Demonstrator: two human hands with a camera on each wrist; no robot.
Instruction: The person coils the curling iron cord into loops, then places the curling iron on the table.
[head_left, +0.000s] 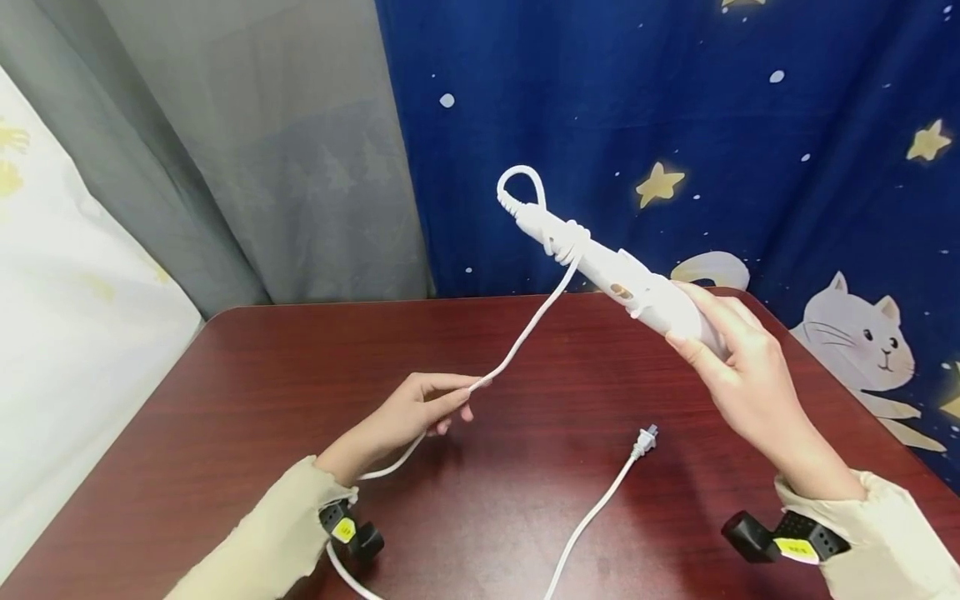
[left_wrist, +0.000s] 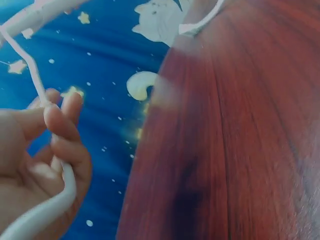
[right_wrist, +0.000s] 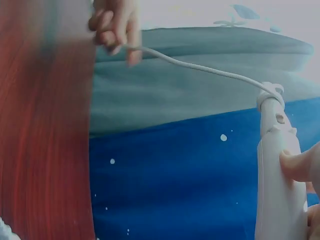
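Observation:
My right hand (head_left: 757, 375) grips the wide end of a white, wand-shaped corded appliance (head_left: 626, 279), possibly a hair iron, held tilted above the table. Its white power cord (head_left: 525, 333) loops out of the narrow end and winds several times round the body. From those coils the cord runs down to my left hand (head_left: 420, 408), which pinches it between thumb and fingers. In the left wrist view the cord (left_wrist: 42, 215) also passes across the palm. The right wrist view shows my thumb pressed along the appliance (right_wrist: 280, 190).
A two-pin plug (head_left: 645, 440) lies on the dark red wooden table (head_left: 300, 358), its cord running off the near edge. Behind hang a grey curtain (head_left: 300, 167) and a blue one with stars and a cat (head_left: 600, 83). White cloth (head_left: 67, 333) borders the left side.

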